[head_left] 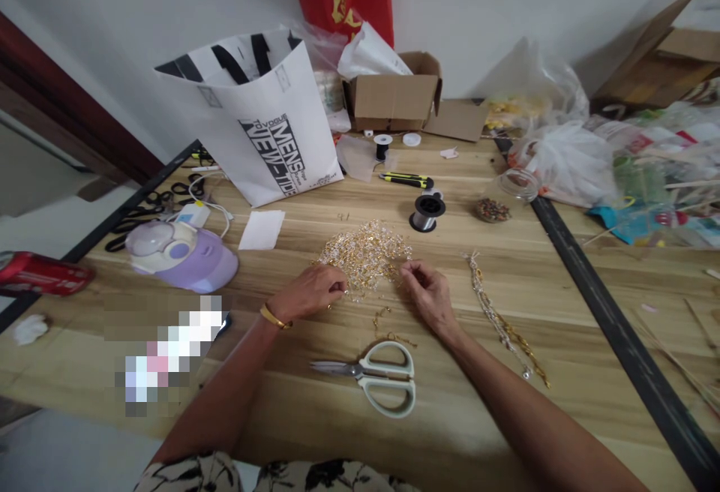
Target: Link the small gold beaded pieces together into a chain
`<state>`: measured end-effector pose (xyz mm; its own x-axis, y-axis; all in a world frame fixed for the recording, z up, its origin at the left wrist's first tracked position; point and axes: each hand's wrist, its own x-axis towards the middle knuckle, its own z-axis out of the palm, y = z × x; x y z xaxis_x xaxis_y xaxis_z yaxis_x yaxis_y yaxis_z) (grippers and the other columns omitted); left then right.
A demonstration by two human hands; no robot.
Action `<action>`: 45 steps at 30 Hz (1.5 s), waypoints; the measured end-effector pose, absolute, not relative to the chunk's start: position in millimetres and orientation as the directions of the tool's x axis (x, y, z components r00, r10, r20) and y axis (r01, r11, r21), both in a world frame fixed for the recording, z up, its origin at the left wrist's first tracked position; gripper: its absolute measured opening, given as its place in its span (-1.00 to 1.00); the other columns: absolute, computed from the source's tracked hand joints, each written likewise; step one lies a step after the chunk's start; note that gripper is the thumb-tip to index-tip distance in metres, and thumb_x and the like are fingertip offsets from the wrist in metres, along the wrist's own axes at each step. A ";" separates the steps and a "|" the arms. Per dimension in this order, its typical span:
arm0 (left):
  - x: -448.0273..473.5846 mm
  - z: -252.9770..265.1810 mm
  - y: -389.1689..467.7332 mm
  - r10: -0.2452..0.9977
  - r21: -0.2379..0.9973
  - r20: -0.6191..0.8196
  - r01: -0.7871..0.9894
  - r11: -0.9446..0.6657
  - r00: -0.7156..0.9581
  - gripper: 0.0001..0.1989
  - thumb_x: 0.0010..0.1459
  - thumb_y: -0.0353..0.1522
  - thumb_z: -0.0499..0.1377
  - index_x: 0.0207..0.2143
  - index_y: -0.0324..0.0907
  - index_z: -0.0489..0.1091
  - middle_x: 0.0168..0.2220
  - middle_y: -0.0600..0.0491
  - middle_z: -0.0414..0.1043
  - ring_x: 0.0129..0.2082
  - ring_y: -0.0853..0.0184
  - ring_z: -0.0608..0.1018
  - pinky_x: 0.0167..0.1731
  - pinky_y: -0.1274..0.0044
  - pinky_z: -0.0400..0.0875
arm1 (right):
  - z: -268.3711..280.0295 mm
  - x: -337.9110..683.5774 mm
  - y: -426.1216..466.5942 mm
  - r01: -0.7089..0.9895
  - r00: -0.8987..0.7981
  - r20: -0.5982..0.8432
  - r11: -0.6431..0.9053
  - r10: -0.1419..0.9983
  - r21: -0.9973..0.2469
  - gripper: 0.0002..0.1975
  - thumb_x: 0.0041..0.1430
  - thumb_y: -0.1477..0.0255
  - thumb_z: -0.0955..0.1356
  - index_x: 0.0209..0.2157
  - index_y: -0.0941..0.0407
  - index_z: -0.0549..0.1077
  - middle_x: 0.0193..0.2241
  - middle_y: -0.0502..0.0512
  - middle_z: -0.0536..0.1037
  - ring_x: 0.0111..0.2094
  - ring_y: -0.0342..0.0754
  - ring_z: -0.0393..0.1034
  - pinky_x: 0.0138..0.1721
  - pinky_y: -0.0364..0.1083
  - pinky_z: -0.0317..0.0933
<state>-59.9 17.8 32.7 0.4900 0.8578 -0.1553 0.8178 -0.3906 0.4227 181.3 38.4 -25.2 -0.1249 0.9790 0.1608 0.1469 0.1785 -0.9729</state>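
Observation:
A loose heap of small gold and clear beads (368,256) lies on the wooden table. My left hand (316,288), with a gold bracelet at its wrist, rests at the heap's lower left edge, fingers curled closed. At the right edge my right hand (428,293) has thumb and fingertips pinched together. Whatever either hand holds is too small or hidden to make out. Between my forearms lie scissors (374,376) with pale handles and, just above them, a short piece of gold chain (383,321). Silver and gold beaded strands (500,319) stretch out right of my right hand.
Behind the heap are a wire spool (427,212), a utility knife (406,180) and a tipped jar of beads (495,209). A white paper bag (270,117) stands back left, near a purple device (188,259). Plastic bags (562,158) crowd the right.

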 end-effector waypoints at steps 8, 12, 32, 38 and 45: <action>-53.8 31.6 19.7 0.860 0.480 -0.079 0.776 -0.410 0.504 -0.84 0.11 -0.50 0.07 -0.49 -0.23 0.38 -0.47 0.09 0.39 -0.41 0.38 0.40 -0.36 0.58 0.20 | -27.2 182.2 42.2 0.040 -0.034 0.111 0.112 0.993 -0.993 -0.76 0.11 0.23 0.33 -0.41 0.14 0.37 -0.62 -0.08 0.29 -0.63 -0.20 0.10 -0.59 -0.19 0.02; -47.3 27.7 19.1 0.856 0.497 -0.046 0.755 -0.428 0.516 -0.84 0.15 -0.47 0.08 -0.48 -0.23 0.40 -0.43 0.07 0.41 -0.37 0.37 0.42 -0.32 0.57 0.23 | -28.2 183.1 44.5 0.018 -0.002 0.110 0.110 0.994 -0.994 -0.76 0.10 0.23 0.34 -0.40 0.14 0.36 -0.63 -0.11 0.25 -0.65 -0.22 0.07 -0.62 -0.20 -0.02; -36.0 16.5 16.3 0.814 0.353 -0.018 0.765 -0.538 0.581 -0.81 0.22 -0.43 0.05 -0.44 -0.23 0.38 -0.40 0.05 0.37 -0.32 0.34 0.40 -0.27 0.53 0.21 | -25.5 182.4 43.5 0.039 -0.025 0.098 0.099 0.995 -0.994 -0.75 0.08 0.22 0.34 -0.40 0.14 0.37 -0.60 -0.05 0.31 -0.59 -0.18 0.15 -0.61 -0.21 0.04; -37.4 21.9 16.5 0.810 0.395 -0.050 0.757 -0.521 0.584 -0.82 0.22 -0.44 0.06 -0.43 -0.23 0.39 -0.38 0.05 0.40 -0.31 0.35 0.41 -0.25 0.53 0.22 | -23.9 182.0 42.9 0.060 -0.025 0.101 0.102 0.995 -0.993 -0.73 0.09 0.20 0.33 -0.41 0.14 0.37 -0.60 -0.04 0.32 -0.59 -0.18 0.16 -0.60 -0.20 0.05; -39.2 24.4 17.1 0.828 0.429 -0.041 0.759 -0.491 0.559 -0.82 0.23 -0.43 0.05 -0.38 -0.23 0.43 -0.34 0.02 0.42 -0.27 0.33 0.43 -0.22 0.53 0.25 | -22.0 181.3 42.1 0.045 -0.026 0.090 0.091 0.996 -0.995 -0.75 0.09 0.22 0.34 -0.42 0.14 0.37 -0.60 -0.05 0.31 -0.59 -0.18 0.15 -0.60 -0.20 0.04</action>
